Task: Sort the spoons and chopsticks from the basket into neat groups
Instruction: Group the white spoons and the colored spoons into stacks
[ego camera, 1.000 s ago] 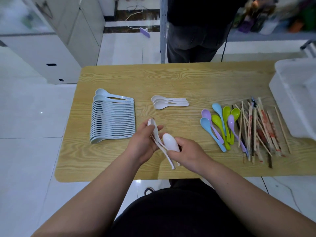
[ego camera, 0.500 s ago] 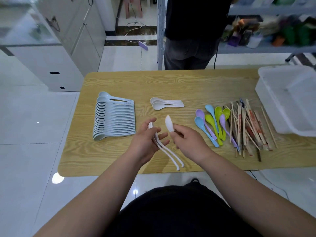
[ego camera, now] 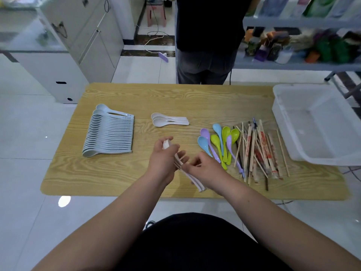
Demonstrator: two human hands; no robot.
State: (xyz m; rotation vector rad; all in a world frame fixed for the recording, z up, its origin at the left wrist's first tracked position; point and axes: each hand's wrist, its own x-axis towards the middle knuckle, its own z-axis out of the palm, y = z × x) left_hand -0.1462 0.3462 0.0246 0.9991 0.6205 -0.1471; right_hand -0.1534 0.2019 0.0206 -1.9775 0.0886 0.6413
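Above the front middle of the wooden table [ego camera: 117,178], my left hand [ego camera: 163,160] grips a small bundle of white spoons [ego camera: 197,182], bowls up by my thumb and handles slanting down to the right. My right hand [ego camera: 203,169] pinches the same bundle at its handles. A long row of pale blue-white spoons [ego camera: 109,133] lies at the left. Three white spoons [ego camera: 168,119] lie stacked in the middle. Coloured spoons [ego camera: 218,143] in blue, purple and green lie fanned at the right, next to a pile of chopsticks [ego camera: 257,149].
A white plastic basket [ego camera: 320,122] stands on the table's right end. A person in dark clothes [ego camera: 207,45] stands just beyond the far edge. White cabinets are on the floor to the far left, and a cluttered shelf is at the far right.
My right hand has slid the single white spoon it held into the bundle in my left hand and now pinches the handles. The camera tilted upward.
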